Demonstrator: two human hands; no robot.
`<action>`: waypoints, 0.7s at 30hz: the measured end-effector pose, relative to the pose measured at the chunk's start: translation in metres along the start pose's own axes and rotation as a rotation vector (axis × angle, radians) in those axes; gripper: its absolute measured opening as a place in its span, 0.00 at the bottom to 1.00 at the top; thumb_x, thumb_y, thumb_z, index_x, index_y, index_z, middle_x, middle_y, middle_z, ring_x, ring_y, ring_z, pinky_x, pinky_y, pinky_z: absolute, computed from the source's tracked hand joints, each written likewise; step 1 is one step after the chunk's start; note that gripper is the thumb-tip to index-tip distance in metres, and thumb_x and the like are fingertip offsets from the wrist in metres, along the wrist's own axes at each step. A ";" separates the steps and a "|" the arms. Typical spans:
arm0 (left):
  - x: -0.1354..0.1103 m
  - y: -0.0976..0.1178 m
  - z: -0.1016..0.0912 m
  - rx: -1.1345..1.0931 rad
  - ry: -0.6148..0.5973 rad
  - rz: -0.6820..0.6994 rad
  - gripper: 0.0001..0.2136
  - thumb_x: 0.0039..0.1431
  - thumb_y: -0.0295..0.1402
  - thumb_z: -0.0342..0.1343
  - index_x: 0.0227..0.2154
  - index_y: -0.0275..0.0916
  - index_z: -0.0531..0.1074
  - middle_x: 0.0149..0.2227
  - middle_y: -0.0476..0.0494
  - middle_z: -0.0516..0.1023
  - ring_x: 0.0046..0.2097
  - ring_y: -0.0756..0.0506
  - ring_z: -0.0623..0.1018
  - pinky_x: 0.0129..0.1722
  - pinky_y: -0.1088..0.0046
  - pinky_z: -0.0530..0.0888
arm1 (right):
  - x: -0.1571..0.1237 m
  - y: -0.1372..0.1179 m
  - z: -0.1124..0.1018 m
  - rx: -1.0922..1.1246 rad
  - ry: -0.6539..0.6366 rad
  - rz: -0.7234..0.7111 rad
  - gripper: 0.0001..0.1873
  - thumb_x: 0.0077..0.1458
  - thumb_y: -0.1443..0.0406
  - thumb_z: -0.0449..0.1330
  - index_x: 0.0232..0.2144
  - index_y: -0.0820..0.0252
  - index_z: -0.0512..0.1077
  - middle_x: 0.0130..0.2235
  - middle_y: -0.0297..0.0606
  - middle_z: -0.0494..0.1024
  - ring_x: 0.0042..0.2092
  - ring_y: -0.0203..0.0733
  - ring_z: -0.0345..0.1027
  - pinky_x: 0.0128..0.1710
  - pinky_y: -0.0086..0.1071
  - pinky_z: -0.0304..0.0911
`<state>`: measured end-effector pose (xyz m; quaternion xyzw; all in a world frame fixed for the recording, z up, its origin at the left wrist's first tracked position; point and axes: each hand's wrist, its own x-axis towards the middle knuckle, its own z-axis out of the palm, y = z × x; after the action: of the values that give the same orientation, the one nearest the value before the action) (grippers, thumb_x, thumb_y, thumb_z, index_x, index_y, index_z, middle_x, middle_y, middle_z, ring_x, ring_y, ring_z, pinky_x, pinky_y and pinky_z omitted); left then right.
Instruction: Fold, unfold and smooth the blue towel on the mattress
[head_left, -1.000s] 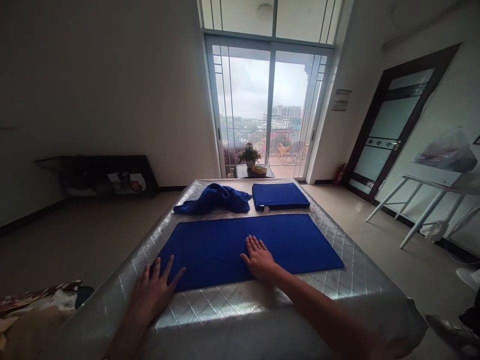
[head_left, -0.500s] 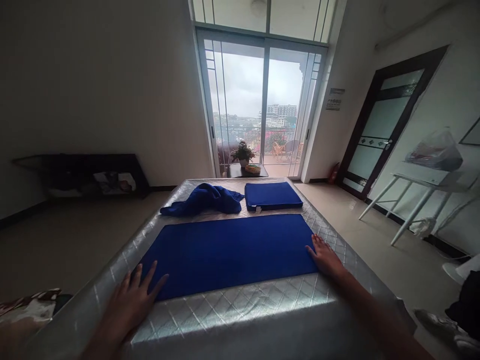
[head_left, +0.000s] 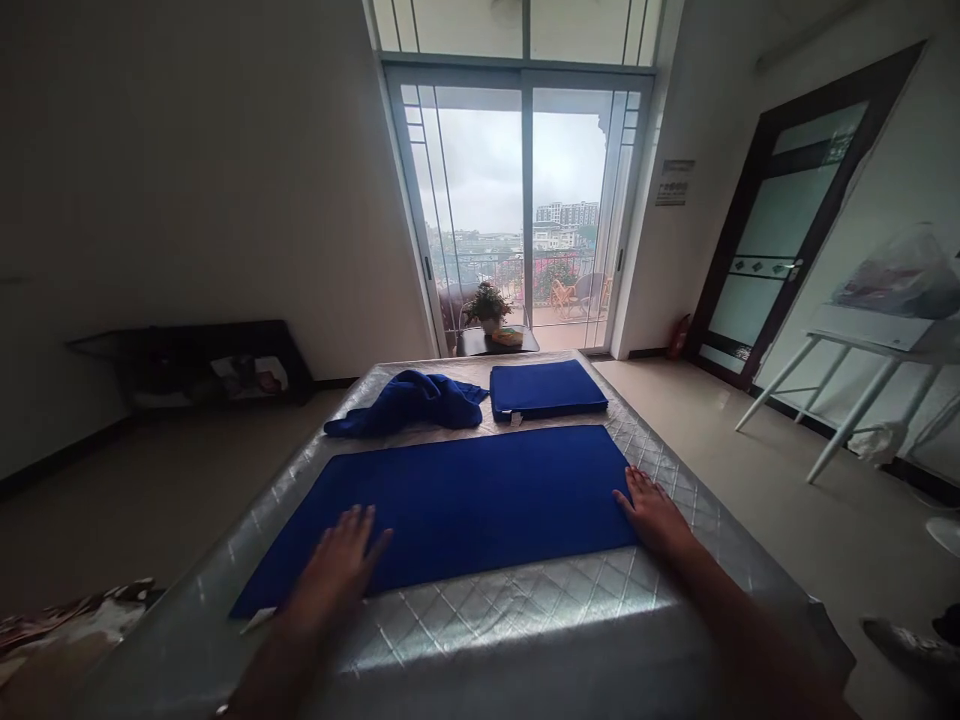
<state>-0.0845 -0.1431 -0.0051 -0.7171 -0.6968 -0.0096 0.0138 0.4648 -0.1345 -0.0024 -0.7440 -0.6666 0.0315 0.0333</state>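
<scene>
A long blue cloth [head_left: 487, 500], folded flat, lies across the mattress [head_left: 480, 610], with a white tag at its near left corner. My left hand [head_left: 341, 560] is over the cloth's left part, fingers stretched out, slightly blurred; whether it touches is hard to tell. At the right edge of the cloth my right hand [head_left: 652, 505] rests flat, its fingers spread partly over the edge. Behind the cloth sit a neatly folded blue stack [head_left: 549, 388] on the right and a crumpled blue cloth [head_left: 416, 400] on the left.
Past the mattress stands a small dark table [head_left: 491, 344] with a potted plant [head_left: 487, 302], before glass sliding doors [head_left: 525, 200]. A white table [head_left: 870, 345] with a plastic bag [head_left: 900, 272] is at right. A low black stand [head_left: 210, 365] is along the left wall.
My left hand has moved right and inward from the cloth's left edge, uncovering the corner with its tag. My right hand stays at the right edge. The view has shifted slightly.
</scene>
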 end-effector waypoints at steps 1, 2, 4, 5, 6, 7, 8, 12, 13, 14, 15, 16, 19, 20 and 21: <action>0.005 0.029 -0.008 -0.047 -0.034 0.058 0.35 0.71 0.51 0.33 0.70 0.31 0.52 0.73 0.31 0.50 0.73 0.35 0.52 0.70 0.49 0.53 | 0.000 0.000 0.000 -0.007 -0.003 -0.001 0.40 0.68 0.52 0.38 0.71 0.75 0.46 0.73 0.49 0.45 0.74 0.48 0.38 0.72 0.43 0.36; 0.010 0.057 -0.015 -0.086 -0.060 0.143 0.35 0.71 0.53 0.33 0.71 0.33 0.51 0.73 0.33 0.48 0.73 0.37 0.50 0.71 0.51 0.52 | 0.000 0.000 0.000 -0.013 -0.005 -0.001 0.40 0.68 0.52 0.38 0.71 0.75 0.46 0.73 0.48 0.45 0.74 0.48 0.37 0.72 0.43 0.36; 0.021 0.106 -0.026 -0.150 -0.100 0.302 0.36 0.70 0.55 0.31 0.71 0.36 0.50 0.74 0.38 0.45 0.74 0.40 0.47 0.72 0.55 0.49 | 0.000 0.000 0.000 -0.017 -0.005 -0.005 0.40 0.68 0.52 0.38 0.72 0.74 0.46 0.74 0.48 0.44 0.74 0.48 0.38 0.72 0.43 0.36; 0.026 0.124 -0.030 -0.172 -0.115 0.353 0.37 0.70 0.56 0.30 0.71 0.36 0.49 0.74 0.39 0.44 0.74 0.41 0.46 0.72 0.56 0.48 | 0.000 0.000 0.000 -0.016 -0.003 -0.006 0.40 0.68 0.52 0.38 0.72 0.74 0.46 0.74 0.48 0.44 0.74 0.48 0.38 0.72 0.43 0.37; 0.031 0.138 -0.032 -0.185 -0.120 0.390 0.37 0.70 0.57 0.29 0.72 0.36 0.48 0.74 0.40 0.43 0.74 0.42 0.45 0.72 0.57 0.46 | 0.000 0.001 0.000 -0.014 0.000 -0.007 0.40 0.68 0.51 0.38 0.72 0.74 0.46 0.74 0.48 0.45 0.74 0.48 0.38 0.72 0.43 0.37; 0.036 0.147 -0.032 -0.189 -0.119 0.406 0.38 0.69 0.57 0.29 0.72 0.35 0.47 0.74 0.40 0.42 0.74 0.42 0.44 0.72 0.57 0.46 | 0.000 0.001 0.000 -0.011 0.004 -0.006 0.40 0.68 0.51 0.38 0.71 0.74 0.46 0.73 0.48 0.45 0.74 0.48 0.38 0.72 0.43 0.37; 0.041 0.151 -0.031 -0.186 -0.115 0.406 0.38 0.69 0.57 0.28 0.72 0.35 0.47 0.74 0.40 0.42 0.74 0.42 0.44 0.72 0.57 0.45 | 0.000 0.001 0.000 -0.005 0.006 -0.004 0.40 0.68 0.51 0.38 0.71 0.75 0.47 0.73 0.48 0.45 0.74 0.48 0.38 0.72 0.43 0.37; 0.053 0.128 -0.020 -0.134 -0.115 0.324 0.38 0.70 0.56 0.29 0.72 0.34 0.46 0.74 0.39 0.43 0.74 0.41 0.44 0.72 0.55 0.45 | 0.001 0.003 0.003 0.027 0.027 0.003 0.40 0.67 0.51 0.40 0.71 0.73 0.48 0.73 0.48 0.47 0.74 0.48 0.38 0.72 0.44 0.38; 0.055 0.113 -0.016 -0.120 -0.112 0.298 0.37 0.70 0.56 0.30 0.72 0.34 0.46 0.74 0.39 0.43 0.74 0.40 0.45 0.72 0.55 0.45 | 0.001 0.003 0.004 0.029 0.032 0.002 0.40 0.67 0.51 0.40 0.71 0.73 0.48 0.73 0.48 0.47 0.74 0.48 0.38 0.72 0.44 0.38; 0.055 0.095 -0.012 -0.105 -0.103 0.271 0.37 0.70 0.55 0.30 0.72 0.33 0.46 0.74 0.38 0.44 0.74 0.40 0.45 0.72 0.54 0.46 | 0.001 0.003 0.004 0.027 0.034 0.000 0.40 0.67 0.51 0.40 0.71 0.74 0.48 0.73 0.48 0.47 0.74 0.48 0.38 0.72 0.44 0.38; 0.055 0.075 -0.009 -0.091 -0.092 0.242 0.37 0.70 0.54 0.31 0.72 0.32 0.46 0.74 0.37 0.44 0.74 0.39 0.46 0.72 0.53 0.47 | 0.001 0.003 0.005 0.020 0.032 -0.003 0.40 0.67 0.51 0.39 0.71 0.74 0.48 0.73 0.49 0.47 0.73 0.48 0.39 0.72 0.44 0.38; 0.055 0.052 -0.005 -0.075 -0.079 0.206 0.36 0.71 0.53 0.31 0.72 0.32 0.46 0.74 0.36 0.45 0.74 0.38 0.46 0.71 0.52 0.48 | 0.001 0.004 0.005 0.012 0.028 -0.008 0.40 0.67 0.51 0.39 0.71 0.74 0.48 0.73 0.49 0.47 0.73 0.48 0.39 0.72 0.44 0.37; 0.049 -0.020 0.005 -0.017 -0.043 0.087 0.33 0.71 0.47 0.34 0.71 0.30 0.51 0.73 0.31 0.49 0.73 0.34 0.50 0.70 0.47 0.52 | 0.002 0.005 0.006 -0.002 0.025 -0.017 0.40 0.67 0.52 0.39 0.71 0.75 0.48 0.73 0.49 0.47 0.73 0.48 0.39 0.72 0.44 0.37; 0.047 -0.042 0.008 0.004 -0.022 0.077 0.31 0.70 0.45 0.36 0.69 0.33 0.56 0.72 0.31 0.52 0.73 0.32 0.52 0.68 0.44 0.54 | 0.003 0.006 0.007 0.000 0.028 -0.017 0.40 0.67 0.52 0.39 0.71 0.74 0.48 0.73 0.49 0.47 0.73 0.48 0.39 0.72 0.43 0.38; 0.044 -0.062 0.010 0.014 0.010 0.084 0.28 0.70 0.43 0.37 0.67 0.35 0.62 0.72 0.31 0.55 0.72 0.31 0.54 0.67 0.43 0.55 | 0.003 0.007 0.007 0.003 0.030 -0.017 0.40 0.67 0.51 0.39 0.71 0.74 0.48 0.73 0.49 0.47 0.73 0.48 0.40 0.72 0.43 0.38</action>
<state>-0.1451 -0.0970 -0.0135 -0.7457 -0.6659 -0.0080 0.0228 0.4713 -0.1323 -0.0101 -0.7388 -0.6721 0.0208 0.0447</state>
